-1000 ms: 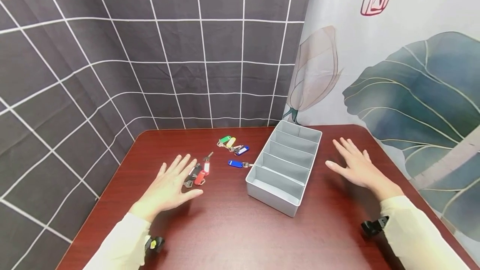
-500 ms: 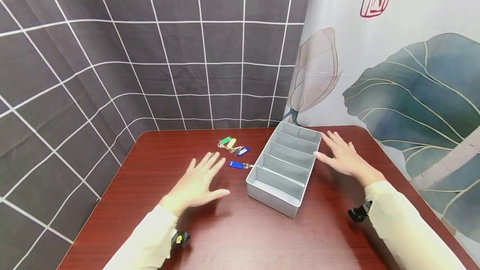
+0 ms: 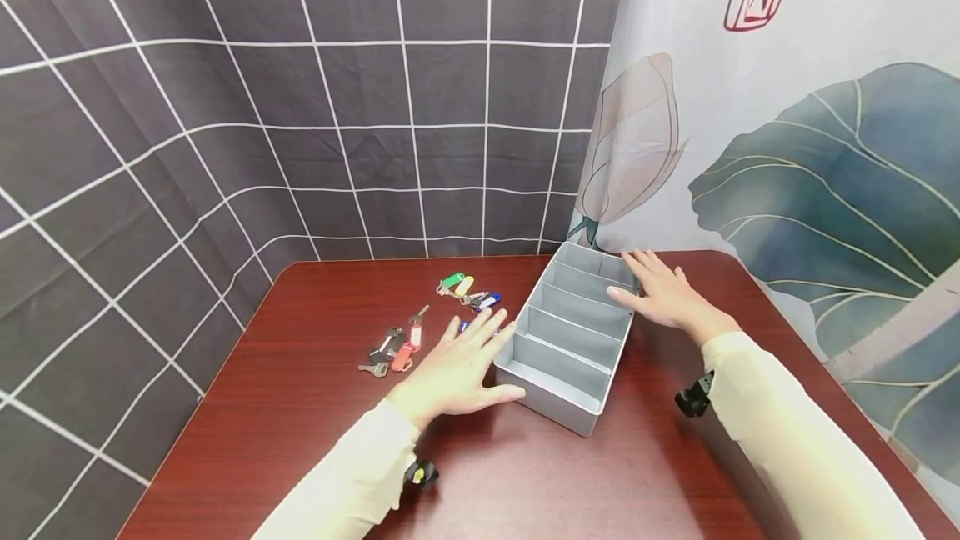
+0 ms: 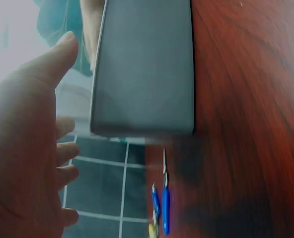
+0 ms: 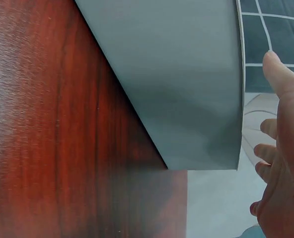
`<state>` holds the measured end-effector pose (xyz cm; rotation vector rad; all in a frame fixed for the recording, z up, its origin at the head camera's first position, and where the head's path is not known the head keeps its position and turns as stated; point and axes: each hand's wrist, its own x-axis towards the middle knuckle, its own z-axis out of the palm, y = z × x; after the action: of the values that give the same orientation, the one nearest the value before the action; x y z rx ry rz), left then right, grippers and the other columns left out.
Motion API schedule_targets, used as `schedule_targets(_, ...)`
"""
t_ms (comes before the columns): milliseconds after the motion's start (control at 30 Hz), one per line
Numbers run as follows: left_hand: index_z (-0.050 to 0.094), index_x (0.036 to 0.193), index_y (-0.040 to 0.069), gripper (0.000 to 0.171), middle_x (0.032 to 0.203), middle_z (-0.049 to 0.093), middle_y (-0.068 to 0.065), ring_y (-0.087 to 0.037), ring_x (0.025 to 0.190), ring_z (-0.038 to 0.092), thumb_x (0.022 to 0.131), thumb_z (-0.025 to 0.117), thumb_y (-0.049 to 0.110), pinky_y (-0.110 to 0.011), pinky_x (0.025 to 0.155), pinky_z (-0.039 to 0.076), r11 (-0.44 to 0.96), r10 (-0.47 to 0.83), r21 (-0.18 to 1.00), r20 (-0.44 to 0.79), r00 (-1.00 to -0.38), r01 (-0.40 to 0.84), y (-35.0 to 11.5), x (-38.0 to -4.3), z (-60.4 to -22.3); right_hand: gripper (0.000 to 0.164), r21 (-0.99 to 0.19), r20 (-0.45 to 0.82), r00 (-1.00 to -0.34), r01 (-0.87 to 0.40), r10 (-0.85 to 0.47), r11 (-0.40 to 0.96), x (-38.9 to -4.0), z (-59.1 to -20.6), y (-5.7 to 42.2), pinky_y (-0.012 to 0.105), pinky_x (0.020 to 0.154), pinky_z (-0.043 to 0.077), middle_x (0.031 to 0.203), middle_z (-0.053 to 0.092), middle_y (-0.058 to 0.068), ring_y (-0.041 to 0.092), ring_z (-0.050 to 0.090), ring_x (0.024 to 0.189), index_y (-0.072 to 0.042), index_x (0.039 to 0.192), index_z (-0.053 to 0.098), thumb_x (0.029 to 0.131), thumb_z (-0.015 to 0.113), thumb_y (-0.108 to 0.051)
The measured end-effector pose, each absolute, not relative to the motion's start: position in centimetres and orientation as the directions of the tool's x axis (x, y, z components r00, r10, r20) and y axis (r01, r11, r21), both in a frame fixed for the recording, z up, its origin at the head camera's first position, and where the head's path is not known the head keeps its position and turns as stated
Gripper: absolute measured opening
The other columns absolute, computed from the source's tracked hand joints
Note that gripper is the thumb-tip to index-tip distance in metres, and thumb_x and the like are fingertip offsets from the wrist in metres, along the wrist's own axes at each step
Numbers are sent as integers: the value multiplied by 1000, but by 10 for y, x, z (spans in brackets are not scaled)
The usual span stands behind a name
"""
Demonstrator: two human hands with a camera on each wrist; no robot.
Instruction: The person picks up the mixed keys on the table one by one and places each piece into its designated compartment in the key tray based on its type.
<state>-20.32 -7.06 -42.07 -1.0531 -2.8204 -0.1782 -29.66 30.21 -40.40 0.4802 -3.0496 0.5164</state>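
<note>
A long grey divided box (image 3: 551,411) stands slanted on the table. My left hand (image 3: 459,369), fingers spread and holding nothing, is over the box's near left corner and partly covers a blue-tagged key. In the left wrist view that hand (image 4: 25,134) is beside the box's grey wall (image 4: 144,74), with a blue key tag (image 4: 166,210) lying beyond. Over the far right rim is my right hand (image 3: 663,294), fingers extended and nothing in its grasp. The right wrist view has its thumb apart from the box wall (image 5: 182,94).
Left of the box lie keys with red tags (image 3: 402,355) and a black tag (image 3: 393,342). Farther back are keys with a green tag (image 3: 452,280), a yellow tag (image 3: 465,287) and a blue tag (image 3: 489,302). Curtains (image 3: 442,157) hang behind the reddish-brown table (image 3: 300,440).
My left hand has moved right, from over the red-tagged keys to the box's near left corner. My right hand has moved left to the box's far right side. The box has stayed put.
</note>
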Motion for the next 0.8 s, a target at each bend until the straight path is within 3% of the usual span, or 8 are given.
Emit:
schedule_targets(367,28,152,12,90,158,21,-6,-23,146,14,88,34,75,-47,114,20,765,625,81,144,-767,639,-25,-202,-424,92,-281,32,-946,-317,-321,906,-327,-404,294,68,107,6,155,17,25,43,9,143,-2,151,24,90,43,-68)
schedule_targets(800,32,151,16,88,157,25,-8,-24,146,12,87,26,77,-48,113,22,820,557,62,148,-817,570,3,-203,-436,86,-266,36,-932,-358,-362,895,-343,-416,288,61,110,14,154,19,27,45,15,141,-1,150,25,93,42,-63)
